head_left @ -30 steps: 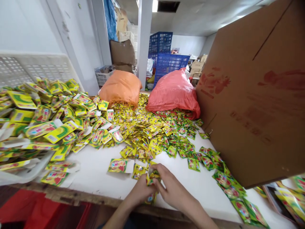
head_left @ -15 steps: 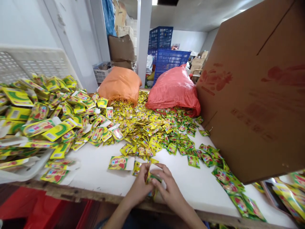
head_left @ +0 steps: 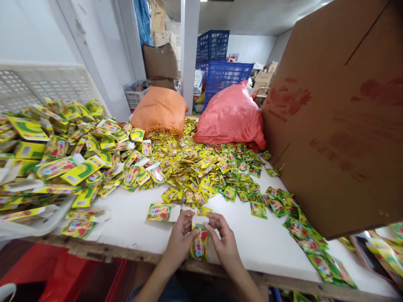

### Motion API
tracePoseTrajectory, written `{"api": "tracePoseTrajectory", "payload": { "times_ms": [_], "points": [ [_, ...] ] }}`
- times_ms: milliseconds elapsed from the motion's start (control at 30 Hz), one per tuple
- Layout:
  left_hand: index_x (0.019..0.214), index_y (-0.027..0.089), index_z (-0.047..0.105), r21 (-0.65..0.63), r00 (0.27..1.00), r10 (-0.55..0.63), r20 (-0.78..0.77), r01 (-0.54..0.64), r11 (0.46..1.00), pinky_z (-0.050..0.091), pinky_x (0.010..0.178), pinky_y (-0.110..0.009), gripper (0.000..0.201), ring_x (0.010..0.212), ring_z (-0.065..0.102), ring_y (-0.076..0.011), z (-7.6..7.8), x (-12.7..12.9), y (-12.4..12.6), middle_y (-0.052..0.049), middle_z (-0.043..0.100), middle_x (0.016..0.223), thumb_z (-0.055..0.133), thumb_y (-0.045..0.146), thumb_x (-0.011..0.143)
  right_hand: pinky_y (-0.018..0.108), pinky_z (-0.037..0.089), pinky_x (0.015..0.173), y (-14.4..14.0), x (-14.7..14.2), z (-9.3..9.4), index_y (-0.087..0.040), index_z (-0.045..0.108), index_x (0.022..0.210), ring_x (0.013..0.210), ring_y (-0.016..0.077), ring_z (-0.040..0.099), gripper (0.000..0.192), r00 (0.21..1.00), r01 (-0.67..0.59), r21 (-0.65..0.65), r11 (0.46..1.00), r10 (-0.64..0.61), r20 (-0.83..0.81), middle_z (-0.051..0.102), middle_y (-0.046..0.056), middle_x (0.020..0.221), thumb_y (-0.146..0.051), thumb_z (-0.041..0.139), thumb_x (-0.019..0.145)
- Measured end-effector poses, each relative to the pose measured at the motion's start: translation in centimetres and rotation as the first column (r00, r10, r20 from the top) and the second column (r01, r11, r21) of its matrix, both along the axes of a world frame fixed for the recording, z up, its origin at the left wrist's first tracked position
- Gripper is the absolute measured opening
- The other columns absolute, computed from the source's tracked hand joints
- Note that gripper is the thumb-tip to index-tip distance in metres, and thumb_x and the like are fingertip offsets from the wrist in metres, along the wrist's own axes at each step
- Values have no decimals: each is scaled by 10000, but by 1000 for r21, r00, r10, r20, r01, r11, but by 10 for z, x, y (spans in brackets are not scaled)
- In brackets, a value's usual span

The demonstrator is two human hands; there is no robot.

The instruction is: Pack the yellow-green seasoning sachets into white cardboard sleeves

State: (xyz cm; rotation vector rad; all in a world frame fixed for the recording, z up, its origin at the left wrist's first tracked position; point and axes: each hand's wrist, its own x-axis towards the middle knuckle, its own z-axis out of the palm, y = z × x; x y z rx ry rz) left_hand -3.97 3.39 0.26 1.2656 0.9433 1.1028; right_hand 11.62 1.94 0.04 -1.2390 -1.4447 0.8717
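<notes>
White desk [head_left: 132, 222] in a storeroom carries everything. Both hands, left hand [head_left: 180, 239] and right hand [head_left: 224, 242], pinch a small carton [head_left: 199, 242] at its top flap, by the near edge. Just left lies a flat carton [head_left: 161, 212]; beyond, a heap of sachets [head_left: 201, 167].

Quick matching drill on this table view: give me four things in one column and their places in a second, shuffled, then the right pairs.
Things:
1. small carton
2. orange sack
3. cardboard box
4. white crate

Places:
A. far left, behind the heap of flat cartons
B. held between left hand and right hand at the near table edge
C. far side of the table, left of the red sack
D. right side, tilted over the green sachets

Pairs: 1-B, 2-C, 3-D, 4-A
</notes>
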Motion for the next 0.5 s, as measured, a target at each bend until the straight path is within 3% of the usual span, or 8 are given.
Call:
{"api": "tracePoseTrajectory", "payload": {
  "times_ms": [67,167,233,500],
  "points": [
    [1030,188,579,20,1000,-10,21,10,1000,458,843,-320,273,902,605,-193,1,0,-1,-75,644,994,592,278,773,293,472,789,-1,0,0,-196,595,1060,861,180,596,251,1000,-17,4,1000,17,11,646,59,926,-306,512,850],
    [867,168,655,84,995,-32,-89,39,996,452,872,-325,160,972,589,-216,5,-3,-3,-86,656,990,573,279,785,310,456,846,-7,-1,4,-206,651,933,932,192,589,179,994,-93,30,995,91,64,648,63,968,-296,524,844],
    [850,171,668,101,991,-10,-135,24,995,455,876,-328,167,979,588,-219,8,-4,-4,-86,665,978,562,285,789,311,470,824,-10,-3,7,-207,656,891,912,196,597,162,995,-75,44,996,72,70,657,61,941,-299,534,836],
    [828,170,679,60,963,64,-262,-50,997,480,705,-278,178,739,619,-191,19,2,3,-48,692,786,580,303,762,256,472,636,-3,-5,14,-177,632,846,692,178,602,219,995,-7,-72,997,14,100,670,39,754,-374,540,820]
  ]
}}
